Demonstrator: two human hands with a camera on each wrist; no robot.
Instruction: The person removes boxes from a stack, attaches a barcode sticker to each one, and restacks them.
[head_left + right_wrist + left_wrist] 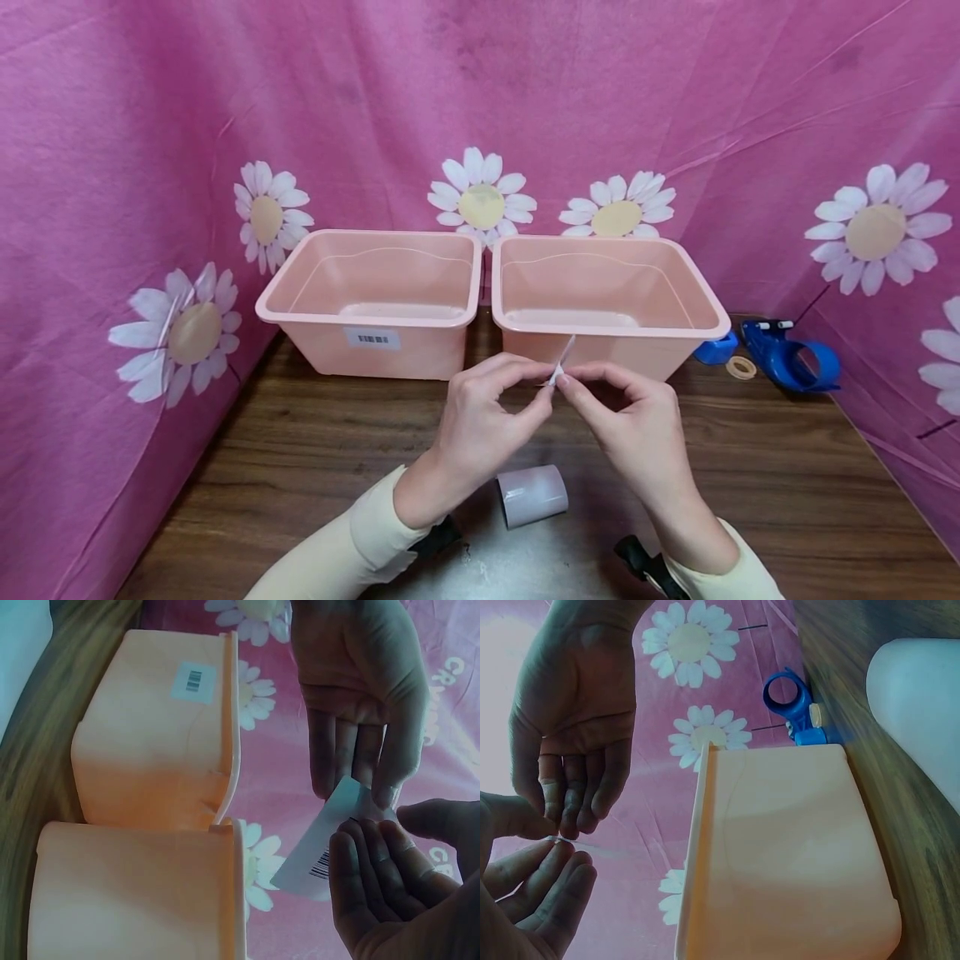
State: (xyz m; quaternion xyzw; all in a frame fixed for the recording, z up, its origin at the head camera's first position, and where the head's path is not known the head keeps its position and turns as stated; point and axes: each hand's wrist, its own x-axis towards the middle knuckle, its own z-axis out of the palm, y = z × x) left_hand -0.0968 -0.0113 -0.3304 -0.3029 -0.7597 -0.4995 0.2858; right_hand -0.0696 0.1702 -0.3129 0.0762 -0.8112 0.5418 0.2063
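Observation:
My left hand [487,408] and right hand [641,425] meet in front of the right pink bin [600,337]. Between their fingertips they pinch a white barcode label [311,855], seen nearly edge-on in the head view. The right wrist view shows its printed bars, partly covered by the right hand's fingers. On the front of the left pink bin [412,354] a similar barcode sticker [372,338] is stuck. Below the hands, between the forearms, a pale shiny roll [533,496] lies on its side on the table.
The two bins stand side by side on the wood-grain table [300,450]. At the back right are a blue tape dispenser [791,358], a small beige tape ring [741,367] and a blue object [716,348]. Pink daisy-print cloth [375,108] encloses the back and sides.

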